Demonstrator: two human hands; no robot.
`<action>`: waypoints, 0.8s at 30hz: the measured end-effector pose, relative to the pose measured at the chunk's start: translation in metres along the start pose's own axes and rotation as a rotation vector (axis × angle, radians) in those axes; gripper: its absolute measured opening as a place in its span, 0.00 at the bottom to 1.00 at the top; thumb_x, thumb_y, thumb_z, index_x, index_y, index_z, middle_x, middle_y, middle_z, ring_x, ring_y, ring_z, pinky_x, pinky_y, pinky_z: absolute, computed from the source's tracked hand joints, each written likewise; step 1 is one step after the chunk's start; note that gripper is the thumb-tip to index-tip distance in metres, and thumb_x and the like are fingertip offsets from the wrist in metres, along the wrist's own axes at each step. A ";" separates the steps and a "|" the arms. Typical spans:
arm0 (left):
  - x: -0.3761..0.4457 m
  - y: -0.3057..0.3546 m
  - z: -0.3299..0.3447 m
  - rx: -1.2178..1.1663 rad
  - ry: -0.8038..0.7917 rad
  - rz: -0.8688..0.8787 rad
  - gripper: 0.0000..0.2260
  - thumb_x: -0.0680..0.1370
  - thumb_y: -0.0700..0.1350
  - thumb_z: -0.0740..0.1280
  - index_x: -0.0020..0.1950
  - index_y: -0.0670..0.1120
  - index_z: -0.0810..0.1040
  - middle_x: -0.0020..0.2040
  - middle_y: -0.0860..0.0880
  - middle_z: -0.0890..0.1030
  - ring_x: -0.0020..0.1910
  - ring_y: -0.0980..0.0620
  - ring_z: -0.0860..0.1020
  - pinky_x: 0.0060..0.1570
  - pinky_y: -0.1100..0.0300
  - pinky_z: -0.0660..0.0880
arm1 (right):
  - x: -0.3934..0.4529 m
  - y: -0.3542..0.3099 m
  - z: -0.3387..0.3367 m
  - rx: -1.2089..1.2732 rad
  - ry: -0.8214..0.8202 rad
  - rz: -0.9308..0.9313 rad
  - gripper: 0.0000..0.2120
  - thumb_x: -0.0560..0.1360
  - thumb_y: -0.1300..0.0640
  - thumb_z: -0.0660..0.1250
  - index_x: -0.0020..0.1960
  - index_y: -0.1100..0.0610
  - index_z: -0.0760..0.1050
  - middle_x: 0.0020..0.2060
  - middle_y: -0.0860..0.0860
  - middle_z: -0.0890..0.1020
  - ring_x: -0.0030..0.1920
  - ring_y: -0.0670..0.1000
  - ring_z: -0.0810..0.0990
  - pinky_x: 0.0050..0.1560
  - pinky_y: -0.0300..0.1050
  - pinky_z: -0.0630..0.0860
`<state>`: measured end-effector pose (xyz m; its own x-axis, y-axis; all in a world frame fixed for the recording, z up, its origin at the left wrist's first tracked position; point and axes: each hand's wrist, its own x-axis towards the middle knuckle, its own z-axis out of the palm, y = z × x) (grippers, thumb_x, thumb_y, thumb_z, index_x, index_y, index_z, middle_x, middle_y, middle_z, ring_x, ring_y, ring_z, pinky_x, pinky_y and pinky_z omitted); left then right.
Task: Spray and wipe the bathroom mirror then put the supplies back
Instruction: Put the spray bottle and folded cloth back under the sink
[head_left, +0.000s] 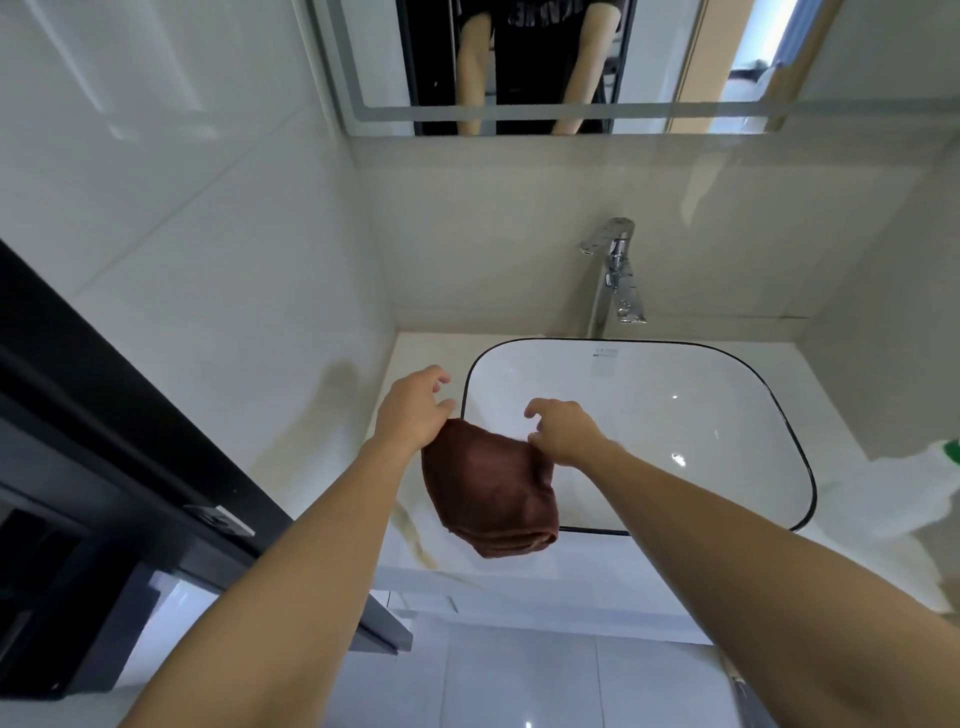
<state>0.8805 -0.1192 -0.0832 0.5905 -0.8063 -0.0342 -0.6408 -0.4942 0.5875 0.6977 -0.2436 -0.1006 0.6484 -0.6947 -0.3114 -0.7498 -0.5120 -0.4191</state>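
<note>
Left grip: the left hand (413, 410) pinches the upper left corner of the brown cloth (491, 491) under thumb and palm edge; its other fingers are loosely spread, above the strip of table left of the basin.
Right grip: the right hand (563, 434) pinches the upper right corner of the cloth, forefinger stretched out over the bowl.
Cloth: brown, soft and napped, folded into a thick pad with layered edges along its lower side. It hangs between the two hands over the near left corner of the basin, clear of the table.
Basin: a white glazed basin (727, 374), rectangular with rounded corners and a thin black rim, standing on the table; glossy, with highlights.
Table: a pale stone-look table (410, 540) with tan veining. Its left edge meets the tiled wall; its front edge runs just below the hanging cloth.
Faucet: a tall chrome faucet (615, 275) behind the basin, speckled with droplets.
Spray bottle: a white spray bottle (909, 488) with a green part, blurred, at the right edge beside the basin.
Mirror: the mirror (727, 62), with a frosted border band, hangs above the back wall; it reflects the person's forearms and dark shirt.
Open room: the bowl right of the hands and the narrow strip of table left of the basin.
Left boundary: a dark door frame (130, 389) slanting beside the glossy wall tiles.
</note>
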 end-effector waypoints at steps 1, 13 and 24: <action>0.002 0.006 -0.004 0.001 0.013 0.018 0.16 0.79 0.45 0.69 0.66 0.48 0.76 0.62 0.47 0.80 0.56 0.46 0.79 0.59 0.50 0.76 | 0.000 -0.002 -0.006 0.018 0.020 -0.001 0.20 0.80 0.56 0.63 0.71 0.53 0.70 0.62 0.57 0.79 0.60 0.58 0.78 0.59 0.49 0.76; 0.039 0.145 -0.059 -0.012 0.114 0.173 0.30 0.83 0.53 0.60 0.82 0.48 0.53 0.80 0.43 0.62 0.76 0.41 0.65 0.72 0.50 0.63 | -0.040 -0.017 -0.142 0.088 0.463 -0.091 0.23 0.81 0.53 0.58 0.76 0.51 0.62 0.59 0.62 0.77 0.59 0.64 0.76 0.52 0.54 0.73; 0.034 0.297 -0.006 -0.055 -0.024 0.453 0.28 0.83 0.54 0.58 0.82 0.51 0.54 0.80 0.45 0.62 0.74 0.40 0.66 0.73 0.45 0.65 | -0.130 0.094 -0.225 0.089 0.682 0.162 0.25 0.83 0.51 0.58 0.79 0.51 0.58 0.66 0.61 0.76 0.65 0.63 0.74 0.57 0.54 0.73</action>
<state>0.7130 -0.2910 0.0949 0.2449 -0.9448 0.2177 -0.8043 -0.0726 0.5898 0.5134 -0.3149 0.0923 0.2804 -0.9352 0.2164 -0.7973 -0.3524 -0.4901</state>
